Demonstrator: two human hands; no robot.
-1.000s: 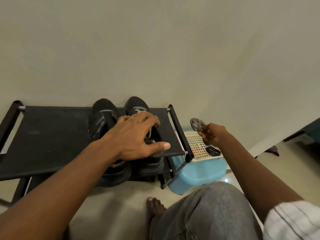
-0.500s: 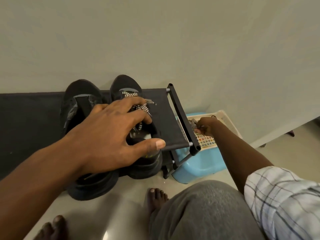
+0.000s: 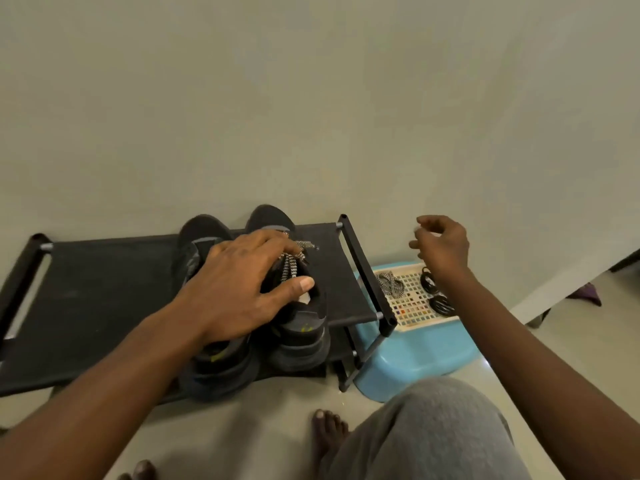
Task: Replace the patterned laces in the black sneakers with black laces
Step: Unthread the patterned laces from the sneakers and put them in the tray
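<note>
- Left hand (image 3: 242, 282), lower centre of the frame: I have it spread over the black sneakers (image 3: 298, 341). The fingers are bent across the tongues and the thumb is hooked at the mouth of the right-of-frame shoe, gripping the pair. It sat much the same way a second ago.
- Right hand (image 3: 443, 244), right of centre: lifted and empty, fingers loosely curled around nothing. A second ago it pinched a bundle of patterned lace.
- Shoe rack (image 3: 104, 299), across the left and centre: the sneakers stand on its top shelf, toes toward the wall and heels over the front edge.
- Blue tub (image 3: 415, 355), just right of the rack, carries a white tray (image 3: 412, 306).
- Loose patterned lace (image 3: 389, 284): it now lies bundled at the tray's left end, which is the change.
- Black laces (image 3: 441, 304): two coils at the tray's right end, below my right wrist, untouched.
- Threaded patterned lace (image 3: 289, 268): it remains in the right-of-frame sneaker, under my fingertips.
- My reading: one old lace is out and parked. The second sneaker needs unlacing, and no black lace is in yet.
</note>
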